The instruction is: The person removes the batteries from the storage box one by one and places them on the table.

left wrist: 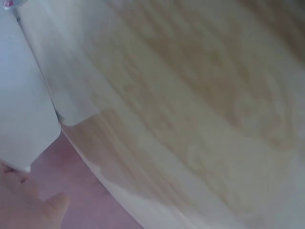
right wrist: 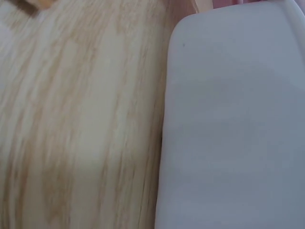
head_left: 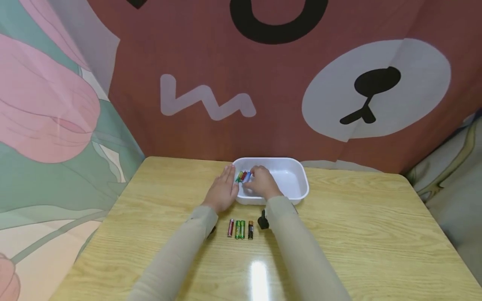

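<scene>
1. Yellow wood-grain tabletop (head_left: 357,234) fronts your reddish-brown cartoon backdrop (head_left: 203,46); a floral drape (head_left: 49,100) hangs left.
2. Your left grip (head_left: 221,190), fingers straight, lies against the left side of the white tray (head_left: 290,179).
3. Your right grip (head_left: 261,182) reaches a blue battery (head_left: 248,176) inside; whether pinched, I cannot tell.
4. Nearer you lie four batteries (head_left: 242,229).

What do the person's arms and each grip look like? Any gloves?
The arms wear a plain, pale beige cloth left sleeve and a matching right sleeve, both long, reaching the wrists. The left grip and right grip have no gloves. A small, blocky black gadget shows by the right cuff. I see no cables.
</scene>
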Demonstrator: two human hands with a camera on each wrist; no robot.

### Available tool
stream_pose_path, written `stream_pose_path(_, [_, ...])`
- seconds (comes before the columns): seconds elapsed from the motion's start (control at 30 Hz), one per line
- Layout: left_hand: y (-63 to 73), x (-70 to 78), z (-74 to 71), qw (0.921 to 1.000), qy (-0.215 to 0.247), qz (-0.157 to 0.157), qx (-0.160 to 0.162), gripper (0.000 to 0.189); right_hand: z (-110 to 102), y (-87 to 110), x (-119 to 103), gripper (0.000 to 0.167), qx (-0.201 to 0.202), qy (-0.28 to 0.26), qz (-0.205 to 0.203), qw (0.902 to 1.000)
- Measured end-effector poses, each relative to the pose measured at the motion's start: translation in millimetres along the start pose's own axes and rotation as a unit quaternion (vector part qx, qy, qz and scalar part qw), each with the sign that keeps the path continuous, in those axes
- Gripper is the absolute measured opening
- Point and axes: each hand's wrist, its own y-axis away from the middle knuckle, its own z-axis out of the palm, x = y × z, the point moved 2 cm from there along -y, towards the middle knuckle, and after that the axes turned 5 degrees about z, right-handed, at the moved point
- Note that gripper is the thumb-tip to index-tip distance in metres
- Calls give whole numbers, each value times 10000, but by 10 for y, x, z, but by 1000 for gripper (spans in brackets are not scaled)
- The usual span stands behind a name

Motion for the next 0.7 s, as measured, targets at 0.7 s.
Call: stream_pose_path(0.7, [2,26,-32,9997,-8,-50,-255,64,-237,248,56,50,173,-30,130,9998])
